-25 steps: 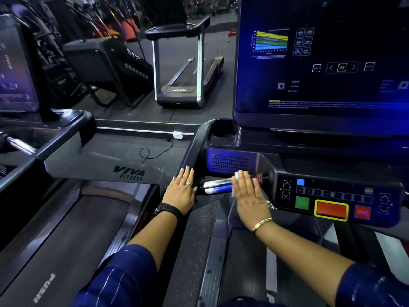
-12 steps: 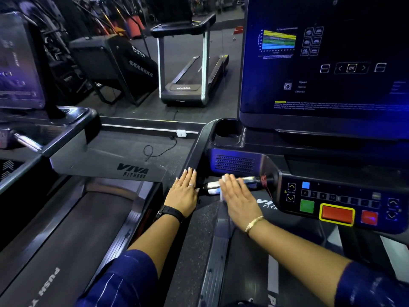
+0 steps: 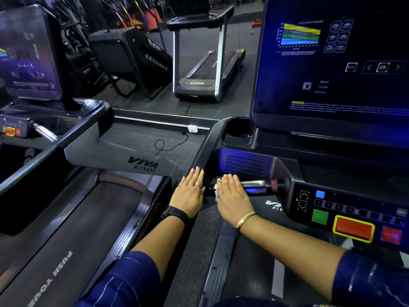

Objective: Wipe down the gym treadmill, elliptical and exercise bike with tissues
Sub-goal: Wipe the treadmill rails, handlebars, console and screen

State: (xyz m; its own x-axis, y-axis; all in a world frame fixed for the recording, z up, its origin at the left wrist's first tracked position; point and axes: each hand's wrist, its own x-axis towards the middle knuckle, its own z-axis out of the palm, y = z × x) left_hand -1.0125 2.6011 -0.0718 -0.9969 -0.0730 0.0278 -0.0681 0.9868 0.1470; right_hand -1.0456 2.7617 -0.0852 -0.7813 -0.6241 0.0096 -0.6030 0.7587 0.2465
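Three treadmills are in view: the treadmill (image 3: 285,173) under the person, a second treadmill (image 3: 88,218) just beside it on the left, and a third treadmill (image 3: 205,69) well apart across the floor, next to one black stair climber (image 3: 132,56). Two hands are at work; the left hand (image 3: 190,193) lies flat with straight fingers on the lower end of the black side handrail (image 3: 208,147), gripping nothing; the right hand (image 3: 233,196) lies flat, fingers straight and together, pressing one white tissue (image 3: 218,189) onto the outer end of the chrome grip bar (image 3: 254,185); only a sliver of tissue shows at the hand's left edge. The two hands are just beside each other, not touching. The bar's inner end joins the control panel (image 3: 354,207), which bears one green button (image 3: 319,216), one red button framed in yellow (image 3: 353,228) and one smaller red button (image 3: 390,235). One screen (image 3: 332,63) stands above, one cup holder (image 3: 238,131) at its lower left corner. A narrow strip of speckled floor (image 3: 192,251) separates the two near decks; one cable (image 3: 168,145) loops on the open floor ahead.
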